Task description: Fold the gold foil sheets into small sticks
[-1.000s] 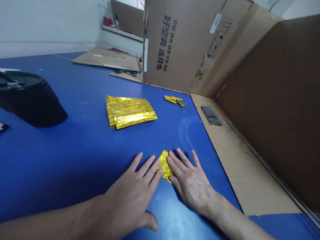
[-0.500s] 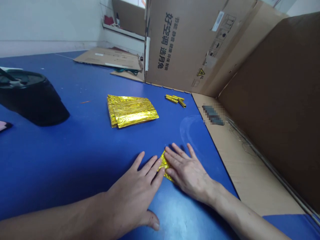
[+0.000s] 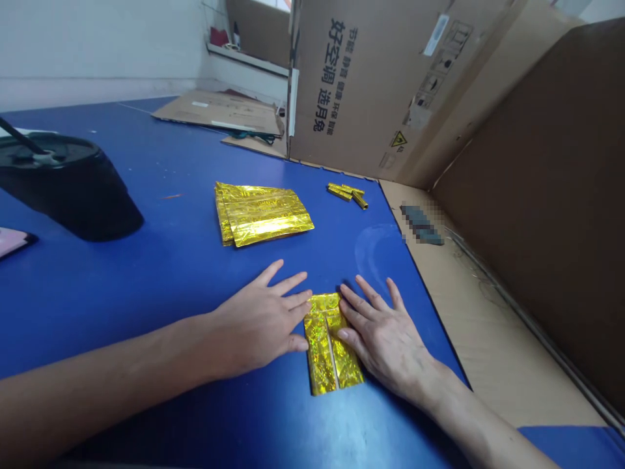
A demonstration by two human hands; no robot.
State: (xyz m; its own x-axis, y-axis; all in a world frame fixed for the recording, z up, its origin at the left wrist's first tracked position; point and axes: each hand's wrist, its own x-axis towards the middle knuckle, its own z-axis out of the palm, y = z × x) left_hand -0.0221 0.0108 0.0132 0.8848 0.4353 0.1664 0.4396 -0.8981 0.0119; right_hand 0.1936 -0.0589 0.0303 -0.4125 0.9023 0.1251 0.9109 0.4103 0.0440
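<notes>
On the blue table lies a shiny gold foil sheet [image 3: 319, 355], its two sides folded inward so that their edges almost meet along a narrow slit. The far edge has a crease running across it. My left hand [image 3: 266, 319] is flat with fingers spread, its fingertips touching the foil's left edge. On the other side my right hand [image 3: 383, 332] rests open, fingers and thumb over the foil's right part. Farther back is a stack of gold foil sheets [image 3: 268, 212], and to its right sit several small folded gold foil pieces [image 3: 349, 192].
A black cup with a straw [image 3: 73, 189] stands at the left, with a pink flat item [image 3: 12, 241] near it. Large cardboard panels [image 3: 371, 85] rise at the back and right. Flat cardboard [image 3: 219, 114] lies behind, and a blurred dark object [image 3: 420, 225] at right.
Both hands have drawn back from the middle of the foil to its sides, the left one turning and shifting left. More of the folded sheet and its slit now shows.
</notes>
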